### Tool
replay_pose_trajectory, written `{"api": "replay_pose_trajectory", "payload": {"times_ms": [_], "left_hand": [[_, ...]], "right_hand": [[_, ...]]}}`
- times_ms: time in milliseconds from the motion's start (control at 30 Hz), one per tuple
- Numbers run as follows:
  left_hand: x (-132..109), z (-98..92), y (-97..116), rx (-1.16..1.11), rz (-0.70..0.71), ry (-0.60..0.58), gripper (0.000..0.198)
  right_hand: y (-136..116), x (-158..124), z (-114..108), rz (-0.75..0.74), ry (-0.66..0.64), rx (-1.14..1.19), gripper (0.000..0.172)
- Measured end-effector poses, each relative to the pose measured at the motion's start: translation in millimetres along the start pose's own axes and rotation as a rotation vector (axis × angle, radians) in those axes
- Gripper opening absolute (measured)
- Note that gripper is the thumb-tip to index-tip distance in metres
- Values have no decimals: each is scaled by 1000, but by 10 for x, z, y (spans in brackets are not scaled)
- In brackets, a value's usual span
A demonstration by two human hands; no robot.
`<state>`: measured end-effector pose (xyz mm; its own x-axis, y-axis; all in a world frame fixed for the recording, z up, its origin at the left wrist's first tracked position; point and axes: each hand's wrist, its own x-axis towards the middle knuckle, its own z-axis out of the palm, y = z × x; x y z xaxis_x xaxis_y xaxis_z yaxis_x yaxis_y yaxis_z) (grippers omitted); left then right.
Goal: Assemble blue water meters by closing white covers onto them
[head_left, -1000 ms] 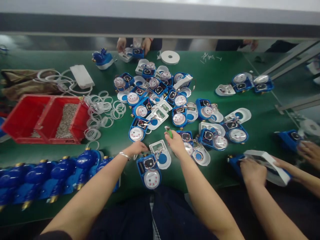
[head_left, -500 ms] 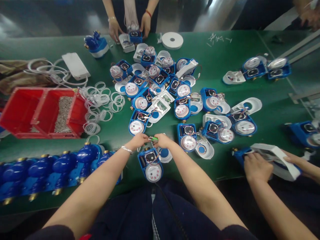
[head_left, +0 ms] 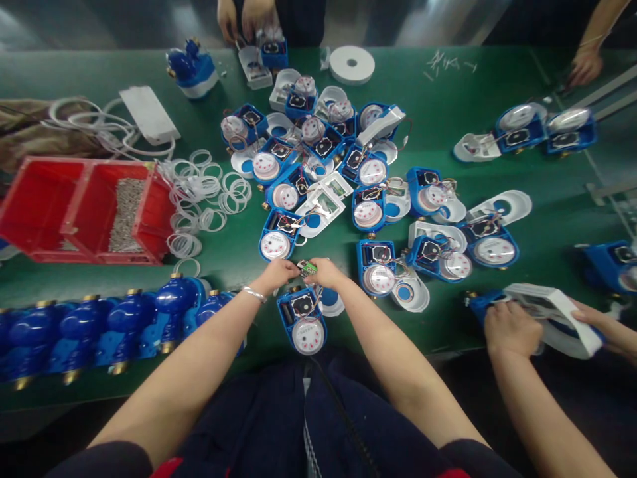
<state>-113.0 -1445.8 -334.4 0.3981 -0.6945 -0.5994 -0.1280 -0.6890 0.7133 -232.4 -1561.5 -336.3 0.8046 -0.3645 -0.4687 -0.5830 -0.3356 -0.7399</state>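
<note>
L hand (head_left: pixel 277 271), R hand (head_left: pixel 326 271) tip-to-tip: part (head_left: pixel 307 267)

Even, fairly bright overhead light falls on a green table (head_left: pixel 448 133). Pale glare whitens the clear meter domes (head_left: pixel 517 116) at far right. Shadows are soft. The wide lens bows the edges (the table's near rim curves), and the corners darken and smear. The left hand (head_left: pixel 276 272) and right hand (head_left: pixel 326 271) look sharp, but the small green part (head_left: pixel 307 267) pinched between them blurs.

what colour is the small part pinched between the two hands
Green: the small part, shown best in the head view.
</note>
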Motion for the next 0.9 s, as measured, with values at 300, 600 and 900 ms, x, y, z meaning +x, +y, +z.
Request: {"api": "replay_pose_trajectory", "payload": {"times_ms": [300,600,900], "left_hand": [[17,42,-63,-28,-10,3,15],[22,3,-98,-35,-22,15,16],[-60,-21,-18,-38,-32,11,16]], "right_hand": [[153,-70,-161,4,25,313,31],[151,31,-129,-37,-148,491,24],[-4,114,-164,-51,-215,123,39]]}}
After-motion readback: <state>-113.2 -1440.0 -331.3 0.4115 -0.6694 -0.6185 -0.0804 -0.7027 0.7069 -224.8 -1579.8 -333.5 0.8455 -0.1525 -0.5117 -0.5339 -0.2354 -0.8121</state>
